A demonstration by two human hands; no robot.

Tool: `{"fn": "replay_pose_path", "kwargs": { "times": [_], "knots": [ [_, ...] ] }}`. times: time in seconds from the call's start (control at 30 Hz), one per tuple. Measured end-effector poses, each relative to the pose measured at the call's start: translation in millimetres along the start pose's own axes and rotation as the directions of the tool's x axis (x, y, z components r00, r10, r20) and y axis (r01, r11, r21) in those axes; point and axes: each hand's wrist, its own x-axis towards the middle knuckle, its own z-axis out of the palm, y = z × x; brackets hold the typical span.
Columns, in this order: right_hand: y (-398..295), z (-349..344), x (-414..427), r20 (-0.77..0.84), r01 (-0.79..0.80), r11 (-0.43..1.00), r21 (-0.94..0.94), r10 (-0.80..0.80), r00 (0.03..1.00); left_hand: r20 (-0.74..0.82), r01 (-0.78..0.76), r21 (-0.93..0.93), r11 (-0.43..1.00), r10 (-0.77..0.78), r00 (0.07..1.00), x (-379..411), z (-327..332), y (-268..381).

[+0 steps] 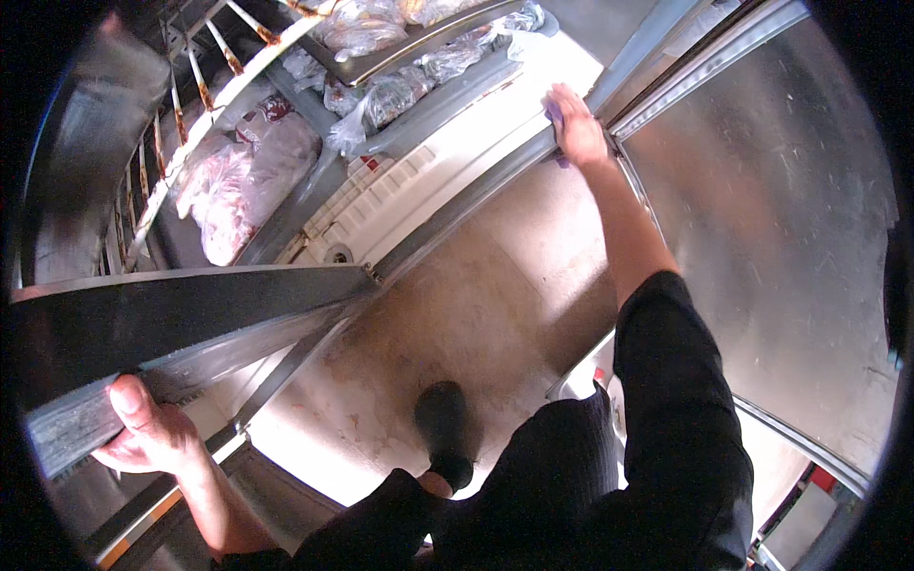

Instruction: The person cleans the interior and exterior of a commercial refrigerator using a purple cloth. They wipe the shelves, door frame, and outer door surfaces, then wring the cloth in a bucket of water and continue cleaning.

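My left hand (153,432) grips the edge of a metal door (214,342) at the lower left, thumb on top. At the upper right, my right hand (580,128) presses a purple cloth (555,113) against the front ledge of a refrigeration cabinet (493,135); its fingers are stretched out over the cloth. Bagged food (228,193) lies inside, behind a rusty white wire rack (207,100). More plastic bags (400,93) lie behind the ledge, beside a dark tray (400,43).
A second, scratched metal door (778,214) stands open at the right, close to my right arm. Below the ledge is a stained light floor (457,285), with my dark shoe (443,421) on it.
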Motion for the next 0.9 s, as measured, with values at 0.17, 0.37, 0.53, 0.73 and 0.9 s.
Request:
{"fn": "replay_pose_path", "kwargs": {
  "times": [0.17, 0.37, 0.53, 0.73, 0.9],
  "knots": [
    [4, -17, -27, -0.058, -0.148, 0.98, -0.132, 0.141, 0.988, -0.093, 0.053, 0.011, 0.999, -0.052, 0.994, -17, 13, -3],
    [-79, -144, 72, -0.551, -0.023, 0.997, -0.067, -0.018, 0.834, -0.019, 0.022, 0.059, 0.998, -0.021, 1.0, -16, 20, 1],
    [-32, -107, 97, -0.14, 0.359, 0.821, -0.443, -0.46, 0.877, 0.004, 0.053, 0.043, 0.998, -0.053, 0.999, -10, 20, 6],
    [9, -9, 11, 0.225, 0.07, 0.946, -0.316, 0.003, 0.974, -0.052, 0.179, -0.086, 0.98, -0.183, 0.982, -11, 19, -2],
    [-32, 55, -35, -0.491, -0.138, 0.979, 0.149, 0.195, 0.849, -0.016, 0.112, -0.072, 0.991, -0.113, 0.993, -2, 29, 3]
  ]
}}
